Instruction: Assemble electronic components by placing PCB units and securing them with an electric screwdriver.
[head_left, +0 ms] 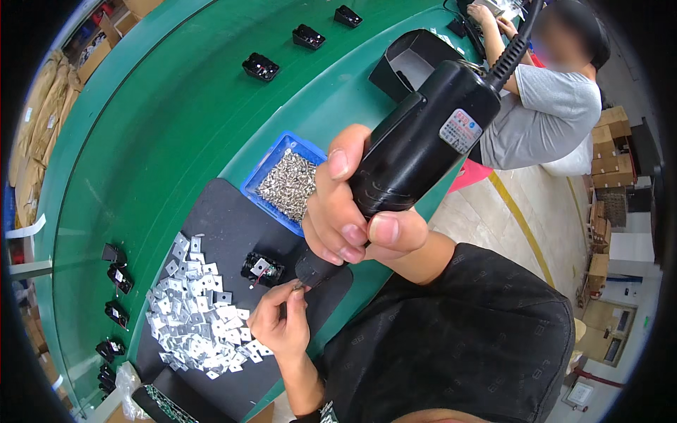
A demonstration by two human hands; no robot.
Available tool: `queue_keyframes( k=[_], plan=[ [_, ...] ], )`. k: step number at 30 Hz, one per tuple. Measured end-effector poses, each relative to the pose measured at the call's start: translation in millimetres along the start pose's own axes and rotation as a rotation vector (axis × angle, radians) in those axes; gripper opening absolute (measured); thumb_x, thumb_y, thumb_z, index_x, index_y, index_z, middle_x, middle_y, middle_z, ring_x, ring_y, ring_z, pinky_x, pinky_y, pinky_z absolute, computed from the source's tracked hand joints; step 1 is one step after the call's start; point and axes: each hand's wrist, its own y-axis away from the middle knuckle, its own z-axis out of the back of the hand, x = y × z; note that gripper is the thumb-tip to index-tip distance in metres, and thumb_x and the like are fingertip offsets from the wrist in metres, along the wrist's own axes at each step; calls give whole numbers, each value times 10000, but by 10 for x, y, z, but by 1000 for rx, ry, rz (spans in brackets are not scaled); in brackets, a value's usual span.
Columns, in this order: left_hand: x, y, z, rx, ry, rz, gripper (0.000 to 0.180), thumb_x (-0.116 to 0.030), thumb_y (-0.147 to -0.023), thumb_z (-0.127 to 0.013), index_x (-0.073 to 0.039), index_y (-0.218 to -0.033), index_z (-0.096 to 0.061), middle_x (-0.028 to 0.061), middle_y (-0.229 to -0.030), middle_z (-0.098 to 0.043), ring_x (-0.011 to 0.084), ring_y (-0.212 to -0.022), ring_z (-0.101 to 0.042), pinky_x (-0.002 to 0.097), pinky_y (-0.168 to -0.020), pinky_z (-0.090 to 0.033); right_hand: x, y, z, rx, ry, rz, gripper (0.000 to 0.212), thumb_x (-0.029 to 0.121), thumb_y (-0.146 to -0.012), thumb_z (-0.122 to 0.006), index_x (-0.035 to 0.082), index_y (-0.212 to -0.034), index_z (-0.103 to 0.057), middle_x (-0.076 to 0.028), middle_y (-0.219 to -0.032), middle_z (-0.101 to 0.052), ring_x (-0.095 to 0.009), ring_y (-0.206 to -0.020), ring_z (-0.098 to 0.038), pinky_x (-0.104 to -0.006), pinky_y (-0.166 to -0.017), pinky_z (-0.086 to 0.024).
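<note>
My right hand is wrapped round a black corded electric screwdriver, which slants down to the left across the view. Its nose reaches the fingertips of my left hand. Thumb and forefinger there pinch a small metal screw at the driver's tip; it is partly hidden by the fingers. Just beyond them, a small black housing lies on the dark mat, with a metal plate and thin wires inside. A blue bin full of loose screws stands behind my right hand.
Many square metal plates are heaped on the dark mat. Black housings sit spaced out along the green conveyor belt. A black open box stands beyond the driver. At the upper right, a person in a grey shirt works nearby.
</note>
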Motion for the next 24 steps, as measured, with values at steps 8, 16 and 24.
queue_keyframes(
  k=[8,16,24],
  plan=[
    [-95,-36,79,67,-100,-140,57,67,-735,-593,34,-781,-596,119,-709,-631,202,-621,-620,247,-577,-481,-59,30,59,268,-104,-29,386,91,-746,-663,154,-1047,-429,-18,-753,-549,-108,-608,-555,-250,-557,-482],
    [61,-19,107,-53,-7,-231,139,44,-674,-689,19,-780,-603,113,-737,-640,186,-599,-609,241,-539,-481,-111,-117,60,242,-179,1,408,23,-640,-704,61,-991,-498,-35,-698,-571,-118,-575,-581,-234,-576,-522],
    [79,-11,109,-55,18,-214,147,33,-670,-697,24,-783,-604,119,-731,-647,208,-631,-629,253,-560,-500,-155,-105,19,188,-163,19,396,36,-632,-696,68,-975,-500,-24,-683,-569,-109,-555,-577,-226,-566,-520]
  ],
)
